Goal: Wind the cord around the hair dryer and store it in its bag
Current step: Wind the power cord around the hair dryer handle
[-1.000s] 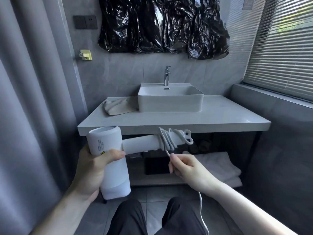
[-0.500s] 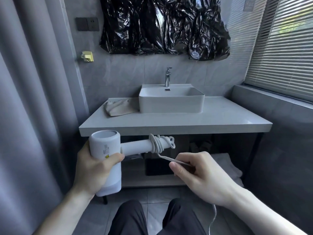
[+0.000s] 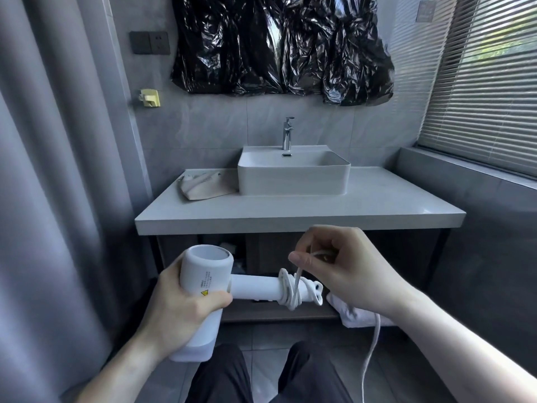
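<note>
Head view: the left hand (image 3: 186, 309) grips the hair dryer (image 3: 203, 286), its handle pointing right. Just above the handle's end, the right hand (image 3: 343, 269) pinches the cord (image 3: 296, 282), ready to loop it over. More cord hangs down. Well beyond, the bag (image 3: 203, 186) lies on the counter (image 3: 377, 205) beside the sink (image 3: 293, 175)

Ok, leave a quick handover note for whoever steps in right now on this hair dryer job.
Left hand: grips the hair dryer by its barrel, handle pointing right.
Right hand: pinches the cord just above the handle.
Done: several loops sit round the handle's end.
Left: the rest of the cord hangs down past the right wrist; wind it on, then put the dryer in the bag, which lies on the counter left of the sink.
</note>
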`<state>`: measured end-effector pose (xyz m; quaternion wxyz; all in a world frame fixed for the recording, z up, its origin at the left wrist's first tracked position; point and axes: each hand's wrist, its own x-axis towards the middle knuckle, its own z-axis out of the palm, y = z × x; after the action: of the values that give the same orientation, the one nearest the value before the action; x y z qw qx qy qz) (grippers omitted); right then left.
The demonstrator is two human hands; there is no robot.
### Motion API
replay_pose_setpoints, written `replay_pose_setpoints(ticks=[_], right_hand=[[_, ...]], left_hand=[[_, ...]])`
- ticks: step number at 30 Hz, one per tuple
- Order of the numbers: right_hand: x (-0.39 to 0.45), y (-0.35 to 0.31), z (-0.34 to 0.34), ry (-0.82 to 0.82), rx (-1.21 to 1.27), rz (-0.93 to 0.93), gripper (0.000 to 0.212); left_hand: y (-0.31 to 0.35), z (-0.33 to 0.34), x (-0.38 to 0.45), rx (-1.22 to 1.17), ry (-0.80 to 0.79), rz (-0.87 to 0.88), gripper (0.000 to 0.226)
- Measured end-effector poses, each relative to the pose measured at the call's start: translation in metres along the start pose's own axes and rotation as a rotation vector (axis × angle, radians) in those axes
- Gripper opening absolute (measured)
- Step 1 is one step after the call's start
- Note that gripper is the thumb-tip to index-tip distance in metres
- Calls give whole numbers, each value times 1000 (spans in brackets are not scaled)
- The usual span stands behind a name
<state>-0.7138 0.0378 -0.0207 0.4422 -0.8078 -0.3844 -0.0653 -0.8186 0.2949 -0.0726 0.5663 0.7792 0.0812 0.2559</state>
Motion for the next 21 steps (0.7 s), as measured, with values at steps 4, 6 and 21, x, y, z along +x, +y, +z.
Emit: replay_pose_setpoints(ticks=[4, 6, 21], right_hand=[[13, 7, -1, 37, 52, 20, 18], [18, 13, -1, 38, 67, 40, 19], [20, -1, -7, -23, 258, 43, 15]], left_hand=[[9, 3, -5, -43, -82, -33, 36], [13, 3, -7, -59, -118, -36, 33], [4, 4, -4, -63, -63, -107, 37]])
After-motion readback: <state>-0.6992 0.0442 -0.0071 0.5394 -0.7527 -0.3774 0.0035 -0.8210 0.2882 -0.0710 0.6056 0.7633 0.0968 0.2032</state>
